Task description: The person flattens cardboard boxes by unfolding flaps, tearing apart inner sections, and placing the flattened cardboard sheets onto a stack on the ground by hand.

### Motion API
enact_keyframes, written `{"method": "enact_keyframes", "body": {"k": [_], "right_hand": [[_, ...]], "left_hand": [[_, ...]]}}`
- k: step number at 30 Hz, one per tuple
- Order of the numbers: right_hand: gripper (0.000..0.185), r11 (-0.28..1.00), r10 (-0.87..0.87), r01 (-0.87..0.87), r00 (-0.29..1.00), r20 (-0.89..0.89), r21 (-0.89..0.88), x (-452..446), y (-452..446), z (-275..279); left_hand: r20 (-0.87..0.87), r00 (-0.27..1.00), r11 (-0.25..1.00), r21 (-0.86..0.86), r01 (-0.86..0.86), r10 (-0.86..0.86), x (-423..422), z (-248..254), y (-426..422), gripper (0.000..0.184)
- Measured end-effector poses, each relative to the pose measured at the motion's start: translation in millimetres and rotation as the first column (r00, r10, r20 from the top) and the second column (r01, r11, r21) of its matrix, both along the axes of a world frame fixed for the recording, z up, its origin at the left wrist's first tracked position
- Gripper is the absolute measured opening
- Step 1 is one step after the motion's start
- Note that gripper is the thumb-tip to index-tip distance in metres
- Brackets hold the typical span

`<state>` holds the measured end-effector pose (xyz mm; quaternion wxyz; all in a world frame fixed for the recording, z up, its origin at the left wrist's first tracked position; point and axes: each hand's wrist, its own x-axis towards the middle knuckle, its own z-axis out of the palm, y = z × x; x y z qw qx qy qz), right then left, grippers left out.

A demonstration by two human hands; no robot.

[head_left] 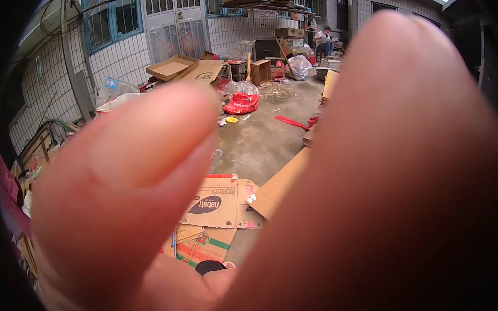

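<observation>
Very close to the camera and blurred, what looks like my right hand (186, 287) fills much of the view. Its thumb rises on the left and a finger stands up on the right, well apart, with nothing held between them. Through the gap, lower down, lies a flattened nabati carton (218, 213). Beneath it is another printed cardboard piece (216, 241) with green and red stripes. A plain brown cardboard sheet (284, 185) is partly hidden behind the finger. My left hand does not show.
Past the hand runs a concrete floor (249, 147) with a red bag (241, 103) and red cloth (290, 121). An open cardboard box (172, 68), a wooden crate (261, 71) and a clear plastic bag (300, 67) stand farther back. A person (324, 42) sits at the far end.
</observation>
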<state>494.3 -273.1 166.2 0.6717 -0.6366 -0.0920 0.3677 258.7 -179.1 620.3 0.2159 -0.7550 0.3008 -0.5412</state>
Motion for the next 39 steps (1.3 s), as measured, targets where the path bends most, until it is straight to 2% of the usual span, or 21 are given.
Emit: {"method": "enact_keyframes", "body": {"k": [7, 8, 11, 12, 13, 15, 16, 17, 19, 21, 23, 25, 29, 33, 38, 39], "right_hand": [[0.070, 1.000, -0.009, 0.009, 1.000, 0.006, -0.008, -1, -2, 5], [0.070, 1.000, -0.011, 0.011, 1.000, -0.011, -0.006, -1, -3, 5], [0.065, 0.998, -0.062, 0.062, 0.998, 0.004, 0.003, -6, -5, 12], [0.061, 0.997, -0.076, 0.075, 0.996, 0.043, 0.019, -9, -5, 19], [0.059, 0.997, -0.078, 0.078, 0.997, -0.030, -0.008, -8, -6, 26], [0.059, 0.995, -0.096, 0.096, 0.995, -0.036, -0.002, -6, -6, 23], [0.050, 0.994, -0.107, 0.107, 0.993, -0.041, -0.008, -7, -4, 25], [0.050, 0.995, -0.099, 0.099, 0.994, -0.038, -0.002, -6, -4, 22], [0.060, 0.998, -0.067, 0.067, 0.998, -0.008, -0.002, -4, -5, 19], [0.060, 0.999, -0.050, 0.050, 0.999, -0.018, 0.001, -7, 0, 23], [0.060, 0.999, -0.043, 0.043, 0.999, -0.016, 0.006, -8, 3, 25], [0.059, 0.999, -0.048, 0.048, 0.999, -0.010, -0.006, -7, 9, 23], [0.052, 0.998, -0.020, 0.020, 1.000, -0.009, -0.058, -1, 27, 17], [0.050, 0.993, -0.003, 0.003, 1.000, 0.002, -0.117, -1, 47, 13], [0.060, 0.987, 0.035, -0.032, 0.999, 0.016, -0.159, -4, 67, 14], [0.060, 0.986, 0.019, -0.016, 1.000, 0.014, -0.165, -4, 69, 12]], "left_hand": [[0.015, 0.999, 0.997, -0.077, 0.029, -0.028, 9, -21, 0, 0.031], [0.051, 0.996, 0.993, -0.086, 0.078, -0.074, 16, -29, 9, 0.028], [-0.060, 0.998, 0.988, -0.151, -0.035, 0.027, 20, -64, 41, 0.029], [-0.160, 0.985, 0.974, -0.206, -0.099, 0.066, 17, -78, 58, 0.031], [-0.254, 0.963, 0.953, -0.257, -0.162, 0.096, 13, -94, 77, 0.034], [-0.393, 0.900, 0.860, -0.375, -0.346, 0.191, 8, -143, 127, 0.040], [-0.482, 0.833, 0.759, -0.425, -0.493, 0.272, 0, -172, 151, 0.041], [-0.571, 0.752, 0.636, -0.455, -0.623, 0.329, -12, -205, 175, 0.042], [-0.744, 0.532, 0.387, -0.388, -0.836, 0.405, -48, -282, 219, 0.043], [-0.911, 0.255, 0.177, -0.206, -0.962, 0.325, -95, -346, 243, 0.046], [-0.986, -0.113, -0.013, 0.112, -0.994, 0.126, -136, -387, 246, 0.047], [-0.974, -0.223, -0.032, 0.224, -0.974, -0.031, -172, -421, 244, 0.047], [-0.955, -0.268, -0.096, 0.281, -0.955, -0.128, -215, -473, 241, 0.048], [-0.946, -0.261, -0.093, 0.282, -0.955, -0.193, -215, -481, 236, 0.051], [-0.948, -0.218, -0.042, 0.233, -0.971, -0.230, -198, -487, 243, 0.053], [-0.963, -0.176, -0.049, 0.189, -0.981, -0.205, -197, -489, 243, 0.053]]}}
